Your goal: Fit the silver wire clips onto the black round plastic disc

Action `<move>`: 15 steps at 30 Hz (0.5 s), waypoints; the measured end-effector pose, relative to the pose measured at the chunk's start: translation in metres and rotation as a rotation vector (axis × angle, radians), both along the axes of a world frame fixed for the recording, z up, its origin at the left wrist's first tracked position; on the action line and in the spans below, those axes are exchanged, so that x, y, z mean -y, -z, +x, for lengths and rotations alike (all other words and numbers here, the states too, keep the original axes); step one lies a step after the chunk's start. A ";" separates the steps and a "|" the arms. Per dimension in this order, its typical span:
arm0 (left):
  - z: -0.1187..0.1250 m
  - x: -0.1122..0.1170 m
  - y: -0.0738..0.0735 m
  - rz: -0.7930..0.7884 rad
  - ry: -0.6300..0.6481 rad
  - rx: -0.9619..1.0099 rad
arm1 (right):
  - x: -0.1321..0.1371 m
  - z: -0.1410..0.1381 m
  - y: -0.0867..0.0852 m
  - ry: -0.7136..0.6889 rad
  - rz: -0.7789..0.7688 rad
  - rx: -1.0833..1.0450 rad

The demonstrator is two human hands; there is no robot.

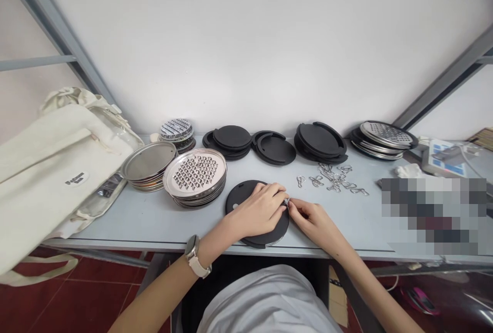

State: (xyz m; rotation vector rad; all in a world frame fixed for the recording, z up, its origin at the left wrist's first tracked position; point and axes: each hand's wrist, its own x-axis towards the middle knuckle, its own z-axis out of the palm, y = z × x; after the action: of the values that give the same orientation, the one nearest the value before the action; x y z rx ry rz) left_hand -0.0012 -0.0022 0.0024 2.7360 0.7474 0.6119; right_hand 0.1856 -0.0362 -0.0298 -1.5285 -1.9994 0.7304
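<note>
A round black disc (242, 194) lies near the table's front edge, with a thin strip of metal showing at its lower rim. My left hand (262, 210) lies over it, its fingers bent and gripping the disc toward its right edge. At that edge, the thumb and forefinger of my right hand (309, 218) pinch a small silvery piece that looks like a wire clip, mostly covered by the fingertips. Loose bent-wire clips (334, 187) are scattered behind my right hand. To the left stands a stack of round metal grater plates (195, 172).
Plain metal discs (149, 161) and smaller grater discs (176, 128) are stacked at left. Along the wall sit black disc piles (231, 136), (274, 149), (319, 139) and mixed grater plates (386, 134). A cream bag (69, 168) leans at left. A blurred-out item (435, 215) lies at right.
</note>
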 end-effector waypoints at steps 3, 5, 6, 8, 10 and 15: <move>0.000 0.000 0.000 -0.003 -0.001 -0.004 | 0.000 0.000 0.000 0.000 -0.003 0.001; 0.000 0.000 0.000 -0.004 0.001 -0.008 | -0.001 0.000 0.001 -0.002 -0.001 -0.001; 0.000 0.000 0.000 -0.005 0.003 -0.011 | -0.001 0.000 0.001 -0.005 0.000 -0.001; 0.000 -0.001 0.000 -0.008 0.007 -0.020 | -0.001 0.000 0.000 0.000 0.003 0.002; 0.000 -0.001 0.000 -0.008 0.005 -0.026 | -0.001 0.000 0.000 0.004 0.005 0.008; 0.000 -0.001 0.001 -0.009 -0.002 -0.037 | 0.001 0.001 -0.002 -0.001 0.013 0.014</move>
State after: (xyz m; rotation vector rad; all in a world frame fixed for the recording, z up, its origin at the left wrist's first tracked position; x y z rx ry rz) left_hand -0.0009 -0.0011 0.0015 2.7459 0.7592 0.5581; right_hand 0.1862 -0.0374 -0.0283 -1.5293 -2.0120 0.7079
